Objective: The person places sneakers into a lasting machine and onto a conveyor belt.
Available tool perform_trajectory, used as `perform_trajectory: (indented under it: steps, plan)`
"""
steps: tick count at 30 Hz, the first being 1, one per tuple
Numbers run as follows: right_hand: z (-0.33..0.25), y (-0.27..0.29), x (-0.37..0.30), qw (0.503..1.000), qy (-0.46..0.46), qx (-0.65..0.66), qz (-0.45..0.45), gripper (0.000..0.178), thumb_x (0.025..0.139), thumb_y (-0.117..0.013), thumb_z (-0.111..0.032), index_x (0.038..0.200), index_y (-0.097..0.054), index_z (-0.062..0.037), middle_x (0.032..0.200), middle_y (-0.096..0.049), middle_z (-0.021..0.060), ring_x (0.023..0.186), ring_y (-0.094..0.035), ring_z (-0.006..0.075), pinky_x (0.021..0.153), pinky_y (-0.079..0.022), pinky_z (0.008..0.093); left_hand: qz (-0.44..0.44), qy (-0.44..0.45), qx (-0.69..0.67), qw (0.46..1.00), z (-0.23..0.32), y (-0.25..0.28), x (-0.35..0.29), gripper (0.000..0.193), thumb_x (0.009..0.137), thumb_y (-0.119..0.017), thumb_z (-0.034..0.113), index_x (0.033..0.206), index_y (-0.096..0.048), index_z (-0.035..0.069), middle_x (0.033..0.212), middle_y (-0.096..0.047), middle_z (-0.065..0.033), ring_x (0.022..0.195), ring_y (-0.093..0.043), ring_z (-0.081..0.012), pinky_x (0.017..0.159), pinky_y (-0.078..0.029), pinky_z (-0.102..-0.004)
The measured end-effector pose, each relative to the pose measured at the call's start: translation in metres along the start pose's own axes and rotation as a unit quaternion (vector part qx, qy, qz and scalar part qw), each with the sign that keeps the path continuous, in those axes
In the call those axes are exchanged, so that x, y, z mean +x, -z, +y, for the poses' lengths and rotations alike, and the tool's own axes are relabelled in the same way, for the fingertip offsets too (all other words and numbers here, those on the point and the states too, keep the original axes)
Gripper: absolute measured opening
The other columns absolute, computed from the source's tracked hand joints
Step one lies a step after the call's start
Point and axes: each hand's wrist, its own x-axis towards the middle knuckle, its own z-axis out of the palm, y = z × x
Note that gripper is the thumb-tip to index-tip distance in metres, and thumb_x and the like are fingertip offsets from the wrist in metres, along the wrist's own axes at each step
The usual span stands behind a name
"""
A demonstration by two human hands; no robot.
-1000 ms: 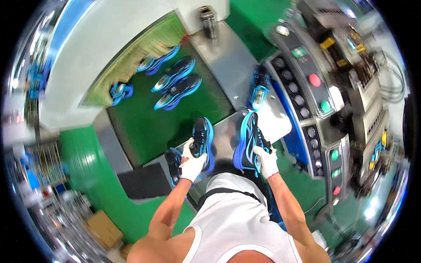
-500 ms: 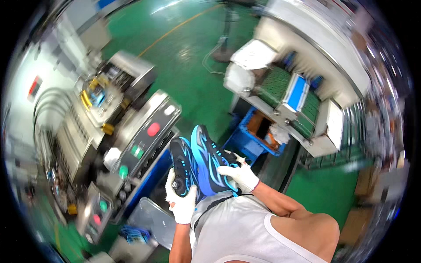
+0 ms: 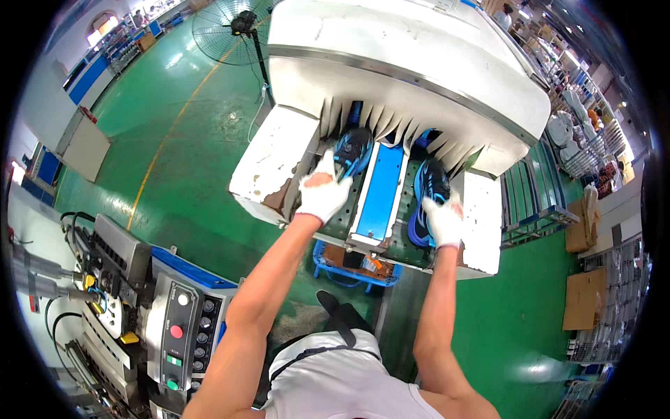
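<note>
At the mouth of a large white machine [image 3: 419, 63], a person stands with both arms stretched forward over its two conveyor lanes. The lanes are dark and run into the opening under a fringe of white flaps [image 3: 391, 126]; a blue divider [image 3: 380, 188] lies between them.

Left hand [image 3: 322, 194]: white glove, fingers spread, none closed round anything. The fingertips touch the heel of the left shoe [image 3: 352, 150], a blue and black trainer that lies on the left lane with its toe under the flaps.

Right hand [image 3: 444, 220]: white glove, the grip clamped on the heel end of the right shoe [image 3: 429, 185], a matching trainer that sits on the right lane just short of the flaps. Whether its sole fully rests on the belt, I cannot tell.

The two shoes are well apart, one on each side of the divider.

Surroundings: a blue crate [image 3: 352, 262] sits low under the front edge of the machine, near the person's knees. A control panel [image 3: 178, 321] with red and green buttons stands to the person's left, with cables beside it. A pedestal fan [image 3: 234, 28] stands on the green floor [image 3: 181, 140] beyond the machine. Cardboard boxes [image 3: 583, 300] rest at the far right.
</note>
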Motion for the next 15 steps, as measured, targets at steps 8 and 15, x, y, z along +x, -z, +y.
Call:
perform_trajectory:
  steps: [8, 15]
  plan:
    - [-0.078, -0.047, 0.101, 0.991, 0.115, -0.061, 0.024, 0.071, 0.079, -0.074, -0.051, 0.125, -0.063, 0.0022, 0.120, -0.069, 0.0279, 0.113, -0.067, 0.0392, 0.094, -0.052, 0.0463, 0.124, -0.039, -0.120, 0.984, -0.025, -0.004, 0.041, 0.067, 0.085, -0.065, 0.026, 0.143, -0.048, -0.003, 0.138, -0.055, -0.0299, 0.128, -0.056, -0.0446, 0.112, -0.043, -0.0459]
    - [-0.142, -0.106, -0.182, 0.827, 0.310, 0.350, -0.312, 0.047, 0.101, -0.064, -0.010, 0.143, -0.051, 0.0057, 0.142, -0.059, 0.0187, 0.121, -0.063, 0.0283, 0.105, -0.052, 0.0385, -0.104, 0.268, -0.053, 0.956, -0.181, 0.059, -0.335, 0.047, 0.097, -0.057, 0.042, 0.120, -0.069, 0.003, 0.116, -0.071, -0.0213, 0.106, -0.068, -0.0406, 0.095, -0.052, -0.0473]
